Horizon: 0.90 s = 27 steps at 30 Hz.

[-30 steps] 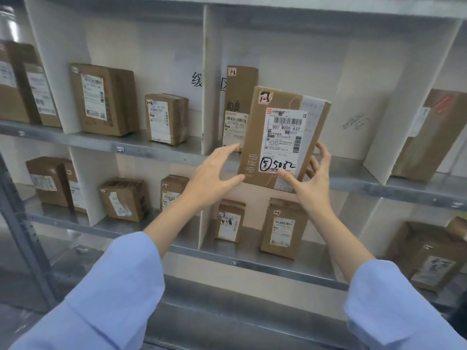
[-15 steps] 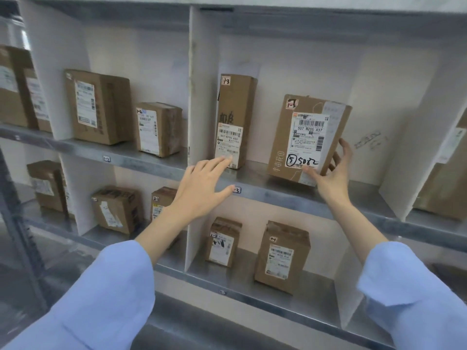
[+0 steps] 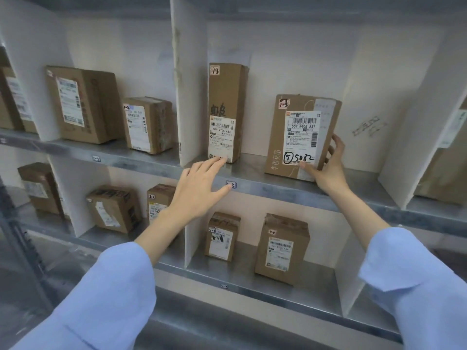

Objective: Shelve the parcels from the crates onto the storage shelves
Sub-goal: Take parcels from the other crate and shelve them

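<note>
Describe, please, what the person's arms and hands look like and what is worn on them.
Both arms wear loose, light blue long sleeves, the left sleeve and the right sleeve ending in wide cuffs partway down the forearm. The left hand and right hand are bare: no gloves, rings or watch show.

The brown cardboard parcel near the front edge of the dull grey metal shelf carries a white label with black barcodes and black handwritten "5082", plus a red-and-white sticker at its top corner. The tall parcel is the same brown, with black scrawled writing. The dividers are white and the sleeves pale blue.
</note>
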Motion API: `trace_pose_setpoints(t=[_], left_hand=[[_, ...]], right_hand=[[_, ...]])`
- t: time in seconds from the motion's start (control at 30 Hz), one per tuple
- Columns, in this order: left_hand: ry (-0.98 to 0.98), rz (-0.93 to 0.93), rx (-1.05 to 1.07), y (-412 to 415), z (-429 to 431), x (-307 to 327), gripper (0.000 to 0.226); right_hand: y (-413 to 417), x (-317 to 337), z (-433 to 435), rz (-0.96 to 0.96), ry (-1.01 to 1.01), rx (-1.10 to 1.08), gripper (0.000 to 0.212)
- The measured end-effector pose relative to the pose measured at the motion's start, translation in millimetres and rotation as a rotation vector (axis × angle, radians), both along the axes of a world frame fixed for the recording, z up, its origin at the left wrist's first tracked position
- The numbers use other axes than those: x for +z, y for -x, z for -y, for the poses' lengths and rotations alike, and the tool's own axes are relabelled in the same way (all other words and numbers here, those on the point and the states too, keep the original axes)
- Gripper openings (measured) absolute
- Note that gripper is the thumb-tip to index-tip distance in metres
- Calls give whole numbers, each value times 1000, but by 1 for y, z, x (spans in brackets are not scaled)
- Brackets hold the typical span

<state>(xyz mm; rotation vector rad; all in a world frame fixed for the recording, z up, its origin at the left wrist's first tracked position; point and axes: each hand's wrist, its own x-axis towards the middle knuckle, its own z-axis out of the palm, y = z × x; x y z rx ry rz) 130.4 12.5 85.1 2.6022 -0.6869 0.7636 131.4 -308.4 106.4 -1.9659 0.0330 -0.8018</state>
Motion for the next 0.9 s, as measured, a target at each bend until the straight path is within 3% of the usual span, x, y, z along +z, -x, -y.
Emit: trace_pose_setpoints(t=[0.17, 0.37, 0.53, 0.9], left_hand=[[-6, -5, -41, 7, -9, -1, 65], [-46, 23, -89, 23, -12, -2, 71], [-62, 23, -144, 48, -3, -9, 70], [-114, -25, -507, 136, 89, -31, 76]], right_hand=[[24, -3, -11, -12, 43, -186, 97], [78, -18, -30, -130, 402, -427, 74], [140, -28, -49, -260, 608, -535, 70], [301, -50, -40, -584, 626, -728, 78]])
